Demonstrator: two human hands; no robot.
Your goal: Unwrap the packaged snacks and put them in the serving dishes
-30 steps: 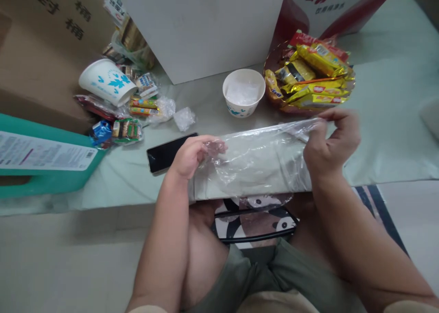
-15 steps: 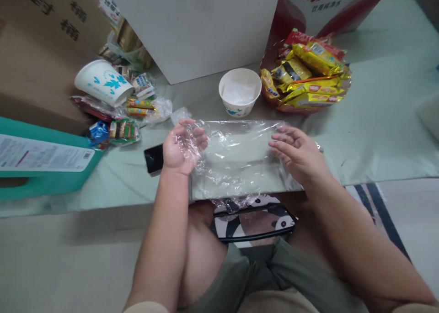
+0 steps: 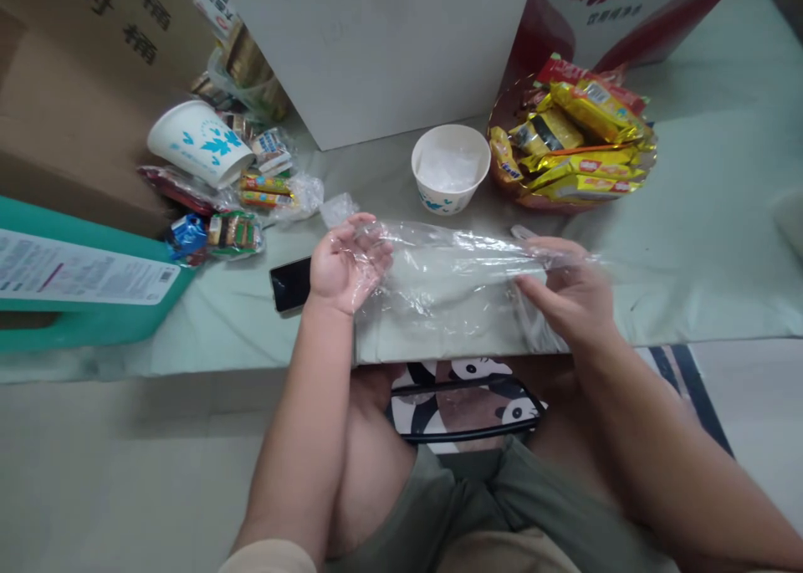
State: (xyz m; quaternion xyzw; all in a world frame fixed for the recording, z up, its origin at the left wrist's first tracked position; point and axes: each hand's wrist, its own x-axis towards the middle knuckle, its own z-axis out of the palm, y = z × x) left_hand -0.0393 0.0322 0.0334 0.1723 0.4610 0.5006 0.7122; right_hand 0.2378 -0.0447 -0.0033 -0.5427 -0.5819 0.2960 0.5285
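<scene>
Thin clear plastic film [image 3: 439, 263] stretches between my two hands above the table's front edge; I cannot tell whether it is a bag or a glove. My left hand [image 3: 350, 265] is palm up with fingers loosely curled and apart, and the film lies over its palm and fingers. On the other side, my right hand [image 3: 568, 293] pinches the film between thumb and fingers, somewhat blurred by motion. Below the film, near my right hand, hangs a whitish crumpled piece of plastic [image 3: 533, 318]. A dark phone [image 3: 290, 286] lies beside my left wrist.
Behind the film stand a paper cup [image 3: 450, 171] with whitish plastic inside and a bowl of yellow and red snack packs [image 3: 574, 142]. Leftward are a tipped paper cup [image 3: 201, 142], several wrapped snacks [image 3: 235, 234] and a green box [image 3: 94, 305]. A large white box [image 3: 389, 54] rises behind.
My right hand has moved a little right and closed on the film, drawing it into a narrower, tauter band. My left hand stays much the same. The view has shifted slightly.
</scene>
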